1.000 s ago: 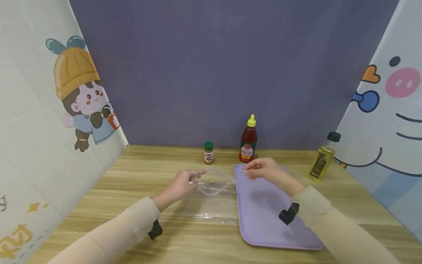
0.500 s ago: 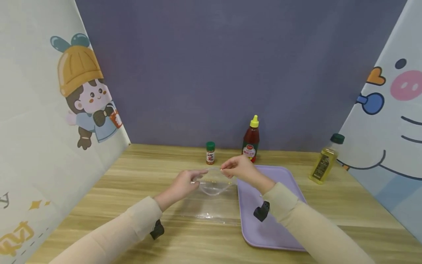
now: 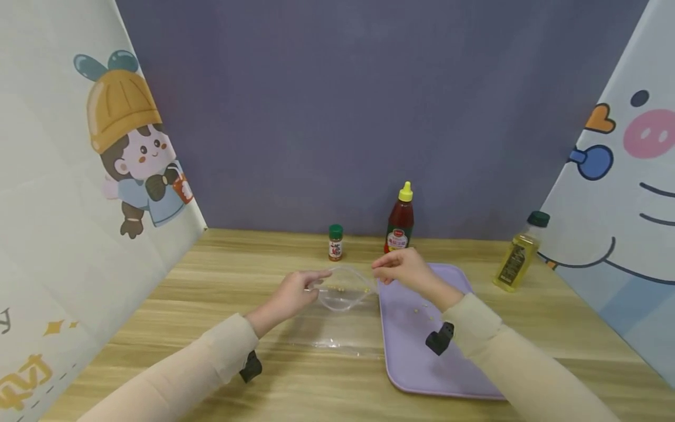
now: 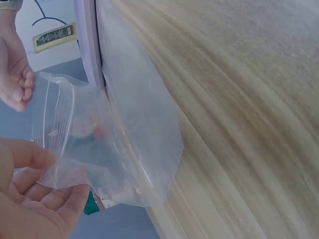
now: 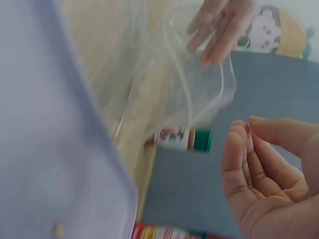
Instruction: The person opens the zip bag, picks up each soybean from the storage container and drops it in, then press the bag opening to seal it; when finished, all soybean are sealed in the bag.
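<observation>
A clear zip-lock bag point(image 3: 337, 328) lies on the table with its mouth spread wide. My left hand point(image 3: 295, 293) pinches the left edge of that mouth between thumb and fingers, as the left wrist view also shows. Several small yellow bean-like pieces point(image 3: 340, 289) show inside or through the bag. My right hand point(image 3: 408, 272) hangs over the far left edge of the purple tray point(image 3: 427, 375), just right of the bag's mouth. Its fingers are loosely curled, thumb near the fingertips, and no piece shows between them. A few pale yellow pieces point(image 3: 416, 311) lie on the tray, partly hidden by the right wrist.
Behind the bag stands a small green-capped spice jar point(image 3: 335, 242). A red sauce bottle point(image 3: 401, 221) with a yellow tip is behind the tray. An oil bottle point(image 3: 518, 255) stands at the right. Patterned side walls and a dark back panel point(image 3: 316, 117) surround the wooden table.
My right hand first swung left from the tray to the bag's mouth, then drew back right toward the tray. My left hand has kept its hold on the bag.
</observation>
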{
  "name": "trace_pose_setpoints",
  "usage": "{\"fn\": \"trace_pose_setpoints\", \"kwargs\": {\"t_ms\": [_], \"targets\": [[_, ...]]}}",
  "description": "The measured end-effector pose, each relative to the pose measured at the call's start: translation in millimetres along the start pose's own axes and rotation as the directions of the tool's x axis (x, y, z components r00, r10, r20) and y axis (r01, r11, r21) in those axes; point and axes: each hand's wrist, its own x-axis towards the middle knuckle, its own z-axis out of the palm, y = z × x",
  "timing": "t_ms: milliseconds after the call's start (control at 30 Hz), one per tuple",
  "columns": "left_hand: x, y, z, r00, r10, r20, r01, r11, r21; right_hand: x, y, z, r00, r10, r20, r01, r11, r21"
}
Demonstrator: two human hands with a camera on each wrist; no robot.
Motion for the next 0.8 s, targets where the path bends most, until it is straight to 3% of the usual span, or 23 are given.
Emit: {"fn": "trace_pose_setpoints", "kwargs": {"t_ms": [200, 400, 600, 800], "targets": [[-0.5, 1.3, -0.1, 1.000, -0.004, -0.003, 0.004, 1.000, 0.007, -12.2, 22.6, -30.1, 0.996, 0.088, 0.016, -0.088, 0.996, -0.027], [0.2, 0.7, 0.7, 1.000, -0.009, 0.004, 0.009, 1.000, 0.006, -18.4, 51.1, -52.1, 0.986, 0.157, 0.058, -0.149, 0.981, -0.120], [0.7, -0.1, 1.4, 1.000, -0.011, 0.006, 0.011, 1.000, 0.005, -23.1, 71.4, -65.1, 0.967, 0.233, 0.103, -0.211, 0.958, -0.194], [1.3, 0.9, 1.2, 0.999, -0.033, 0.009, 0.033, 0.999, 0.010, -25.4, 90.6, -69.2, 0.943, 0.280, 0.179, -0.243, 0.949, -0.203]]}}
